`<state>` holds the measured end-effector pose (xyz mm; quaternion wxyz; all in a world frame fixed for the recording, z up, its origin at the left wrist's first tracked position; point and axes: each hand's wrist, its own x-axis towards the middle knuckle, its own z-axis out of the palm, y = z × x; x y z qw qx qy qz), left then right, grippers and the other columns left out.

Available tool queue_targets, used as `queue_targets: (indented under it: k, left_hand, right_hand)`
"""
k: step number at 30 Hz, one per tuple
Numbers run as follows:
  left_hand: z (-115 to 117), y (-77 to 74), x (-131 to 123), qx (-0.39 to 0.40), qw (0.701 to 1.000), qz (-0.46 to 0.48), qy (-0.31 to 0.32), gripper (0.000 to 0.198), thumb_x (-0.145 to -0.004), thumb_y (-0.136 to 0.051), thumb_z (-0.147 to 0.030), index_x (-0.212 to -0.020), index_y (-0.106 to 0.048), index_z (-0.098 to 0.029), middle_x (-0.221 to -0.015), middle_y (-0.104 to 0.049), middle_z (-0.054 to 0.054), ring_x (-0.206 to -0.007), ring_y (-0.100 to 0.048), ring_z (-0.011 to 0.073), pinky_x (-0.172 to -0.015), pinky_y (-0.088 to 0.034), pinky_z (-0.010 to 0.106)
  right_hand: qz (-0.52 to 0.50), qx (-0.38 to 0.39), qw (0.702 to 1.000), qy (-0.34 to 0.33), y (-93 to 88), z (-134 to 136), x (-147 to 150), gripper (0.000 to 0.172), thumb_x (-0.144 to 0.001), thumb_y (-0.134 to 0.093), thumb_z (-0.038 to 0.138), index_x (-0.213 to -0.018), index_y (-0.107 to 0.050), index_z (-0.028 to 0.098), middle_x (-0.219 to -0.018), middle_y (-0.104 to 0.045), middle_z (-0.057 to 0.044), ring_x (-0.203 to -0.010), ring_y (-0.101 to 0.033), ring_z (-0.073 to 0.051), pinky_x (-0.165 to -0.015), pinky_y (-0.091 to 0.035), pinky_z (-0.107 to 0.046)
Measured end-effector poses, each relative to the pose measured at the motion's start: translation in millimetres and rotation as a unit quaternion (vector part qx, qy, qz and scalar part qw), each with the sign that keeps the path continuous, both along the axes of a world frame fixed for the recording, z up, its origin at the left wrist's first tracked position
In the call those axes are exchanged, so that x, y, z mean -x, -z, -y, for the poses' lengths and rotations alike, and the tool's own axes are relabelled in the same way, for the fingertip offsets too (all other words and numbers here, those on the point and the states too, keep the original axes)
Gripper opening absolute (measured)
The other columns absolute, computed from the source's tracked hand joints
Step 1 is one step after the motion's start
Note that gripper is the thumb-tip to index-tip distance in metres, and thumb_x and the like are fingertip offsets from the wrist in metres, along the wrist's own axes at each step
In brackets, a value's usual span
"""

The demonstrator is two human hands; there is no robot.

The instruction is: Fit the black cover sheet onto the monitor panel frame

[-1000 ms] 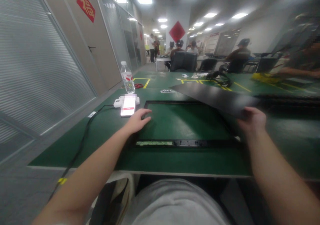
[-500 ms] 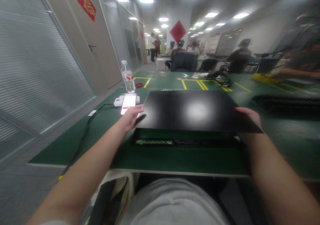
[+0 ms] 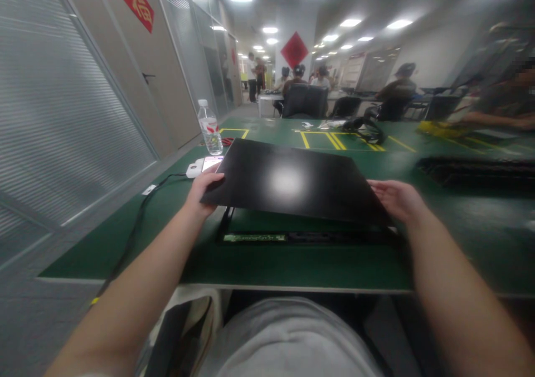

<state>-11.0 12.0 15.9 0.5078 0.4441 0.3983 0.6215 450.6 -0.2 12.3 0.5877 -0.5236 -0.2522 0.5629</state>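
Observation:
A thin, glossy black panel [image 3: 259,170] is held over the green table, tilted with its left end higher; a bright light reflects in it. My left hand [image 3: 203,190] grips its left edge, thumb on top and the other fingers mostly hidden beneath. At the panel's right edge is my right hand [image 3: 395,196], closed on that side with its fingertips at the rim. Under the panel lies a black frame [image 3: 334,238] with a green circuit strip [image 3: 254,237] along its near side. The panel hides the frame's far part.
Beyond my left hand are a phone [image 3: 212,163], a white power adapter [image 3: 194,169] with a black cable, and a water bottle [image 3: 210,129]. A stack of dark frames [image 3: 472,172] lies at right. Yellow tape marks the green table [image 3: 301,271]. Several people sit farther back.
The panel has shifted left and tipped, its left end rising and its right end dropping. Both hands moved left with it, and the panel now covers more of the phone.

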Motion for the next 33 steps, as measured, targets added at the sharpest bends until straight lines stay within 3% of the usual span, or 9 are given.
queue_targets:
  k: [8, 12, 17, 21, 26, 33]
  left_hand:
    - [0.7, -0.9, -2.0, -0.007, 1.000, 0.019, -0.022, 0.044, -0.060, -0.070, -0.020, -0.103, -0.075, -0.017, -0.085, -0.077, 0.003, -0.082, -0.073, 0.0250, -0.076, -0.061, 0.035]
    - [-1.7, 3.1, -1.5, 0.015, 0.999, 0.030, -0.027, 0.045, -0.053, -0.075, -0.017, -0.098, -0.074, -0.015, -0.077, -0.075, 0.002, -0.068, -0.068, 0.0201, -0.065, -0.057, 0.030]
    - [-5.7, 10.8, 3.1, 0.046, 0.998, 0.029, -0.038, 0.047, -0.050, -0.076, -0.016, -0.097, -0.070, -0.016, -0.078, -0.074, 0.002, -0.067, -0.067, 0.0198, -0.059, -0.054, 0.029]
    - [-4.4, 10.2, 4.5, 0.050, 0.997, 0.032, -0.043, 0.045, -0.049, -0.075, -0.016, -0.093, -0.067, -0.017, -0.077, -0.072, 0.001, -0.069, -0.066, 0.0201, -0.061, -0.054, 0.030]
    - [-1.3, 7.8, 2.7, 0.041, 0.998, 0.030, -0.045, 0.040, -0.049, -0.072, -0.016, -0.089, -0.066, -0.018, -0.079, -0.071, 0.001, -0.071, -0.065, 0.0207, -0.064, -0.054, 0.032]
    - [0.5, 8.4, -2.5, 0.043, 0.998, 0.005, -0.050, 0.044, -0.049, -0.072, -0.018, -0.092, -0.064, -0.019, -0.080, -0.071, 0.000, -0.070, -0.066, 0.0216, -0.063, -0.051, 0.032]
  right_hand:
    - [0.089, -0.006, 0.996, 0.006, 10.1, -4.6, -6.5, 0.035, -0.083, -0.059, 0.017, -0.117, -0.064, 0.020, -0.084, -0.077, -0.012, -0.068, -0.074, -0.023, -0.054, -0.057, -0.028]
    - [0.184, -0.017, 0.983, -0.002, 15.5, -5.0, -8.8, 0.036, -0.082, -0.063, 0.022, -0.119, -0.063, 0.022, -0.083, -0.078, -0.010, -0.073, -0.075, -0.022, -0.063, -0.059, -0.028]
    - [0.239, -0.010, 0.971, 0.011, 18.1, -5.8, -7.6, 0.035, -0.079, -0.064, 0.025, -0.114, -0.063, 0.021, -0.084, -0.078, -0.010, -0.076, -0.075, -0.023, -0.069, -0.059, -0.031]
    - [0.260, -0.005, 0.966, 0.006, 16.9, -4.8, -3.8, 0.033, -0.080, -0.063, 0.027, -0.112, -0.064, 0.022, -0.082, -0.078, -0.009, -0.073, -0.073, -0.020, -0.062, -0.055, -0.027]
    - [0.320, -0.009, 0.947, 0.000, 21.1, -8.8, -5.2, 0.035, -0.079, -0.063, 0.034, -0.111, -0.067, 0.021, -0.079, -0.078, -0.010, -0.054, -0.057, -0.015, -0.045, -0.037, -0.022]
    - [0.329, -0.023, 0.944, 0.020, 29.7, -16.0, -11.8, 0.041, -0.078, -0.064, 0.043, -0.111, -0.069, 0.019, -0.074, -0.076, -0.010, -0.051, -0.052, -0.014, -0.045, -0.031, -0.023]
